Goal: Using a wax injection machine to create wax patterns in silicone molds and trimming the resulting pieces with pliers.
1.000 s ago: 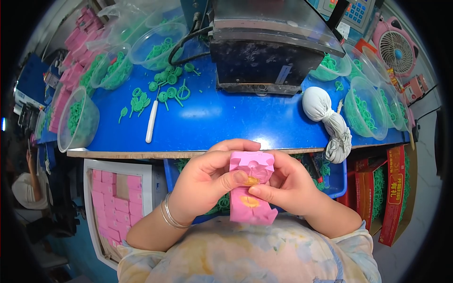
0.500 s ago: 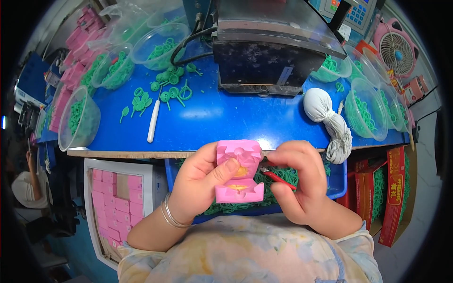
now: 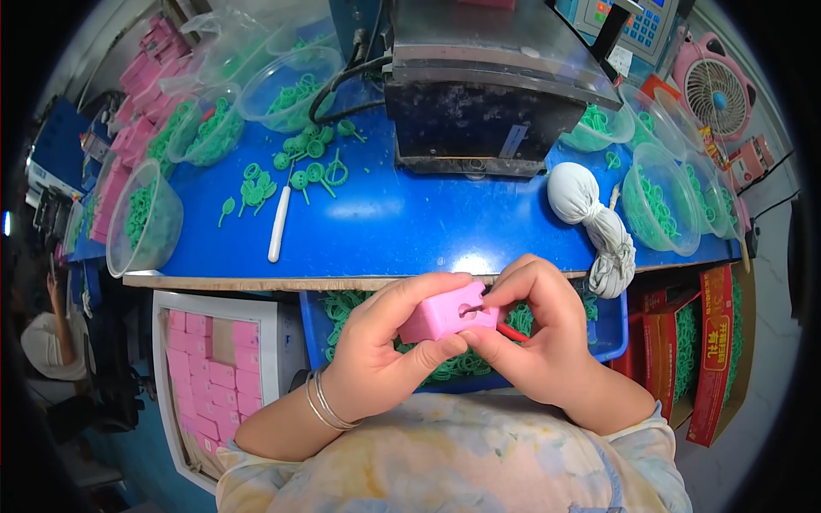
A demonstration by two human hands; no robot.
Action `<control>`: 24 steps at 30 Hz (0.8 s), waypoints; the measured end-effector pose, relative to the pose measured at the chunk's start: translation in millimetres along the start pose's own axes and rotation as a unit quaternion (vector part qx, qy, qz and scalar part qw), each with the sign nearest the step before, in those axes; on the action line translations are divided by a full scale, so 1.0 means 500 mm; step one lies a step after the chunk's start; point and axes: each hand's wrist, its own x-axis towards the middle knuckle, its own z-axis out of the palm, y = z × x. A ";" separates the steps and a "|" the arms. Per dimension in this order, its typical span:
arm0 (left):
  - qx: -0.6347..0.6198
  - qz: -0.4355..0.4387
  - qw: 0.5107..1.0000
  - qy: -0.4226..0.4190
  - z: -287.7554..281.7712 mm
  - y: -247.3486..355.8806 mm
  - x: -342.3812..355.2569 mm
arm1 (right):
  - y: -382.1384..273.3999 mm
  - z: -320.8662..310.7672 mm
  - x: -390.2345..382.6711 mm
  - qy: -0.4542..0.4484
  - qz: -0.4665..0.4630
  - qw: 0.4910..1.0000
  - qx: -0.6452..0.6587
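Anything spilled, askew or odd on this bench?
Loose green rings lie scattered on the blue tabletop beside the clear bowls, outside any container. Otherwise nothing stands out: both hands, left hand and right hand, grip the pink block.

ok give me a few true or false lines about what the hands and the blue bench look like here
1. The left hand grips a pink block. True.
2. The right hand rests flat on the blue bench. False: it is raised at the pink block, fingers pinched at its slot.
3. A white stick lies on the blue bench near loose green rings. True.
4. The clear bowls hold red rings. False: they hold green pieces.
5. A tied white cloth bundle sits on the bench's right side. True.
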 end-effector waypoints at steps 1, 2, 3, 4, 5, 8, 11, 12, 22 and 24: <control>-0.001 0.001 1.000 -0.002 -0.001 -0.001 0.000 | 0.002 0.002 -0.002 0.040 0.024 0.999 0.029; -0.008 0.020 1.000 -0.008 -0.005 -0.002 -0.002 | 0.007 0.006 -0.002 0.079 0.046 0.994 0.060; -0.015 0.040 0.999 -0.014 -0.008 -0.003 -0.002 | 0.015 0.007 0.004 0.079 0.044 0.994 0.061; -0.013 0.041 0.999 -0.013 -0.008 -0.004 0.000 | 0.024 0.007 0.016 0.011 -0.033 0.996 0.087; -0.115 0.031 0.992 -0.045 -0.006 -0.003 0.002 | 0.029 0.006 0.019 -0.054 -0.110 0.987 0.108; -0.226 0.034 0.969 -0.097 -0.001 -0.005 0.003 | 0.039 0.014 0.010 -0.052 -0.127 0.973 0.188; -0.134 0.008 0.990 -0.042 -0.004 0.016 0.012 | 0.035 0.034 0.005 -0.046 -0.031 0.971 0.235; -0.131 0.015 0.990 -0.049 -0.008 0.032 0.019 | 0.033 0.034 0.007 -0.022 0.042 0.961 0.271; 0.669 0.021 0.737 -0.098 -0.029 0.109 0.032 | 0.013 -0.149 0.205 0.000 0.241 0.821 0.517; 0.698 0.034 0.709 -0.090 -0.050 0.091 0.031 | 0.019 -0.145 0.193 -0.025 0.219 0.823 0.523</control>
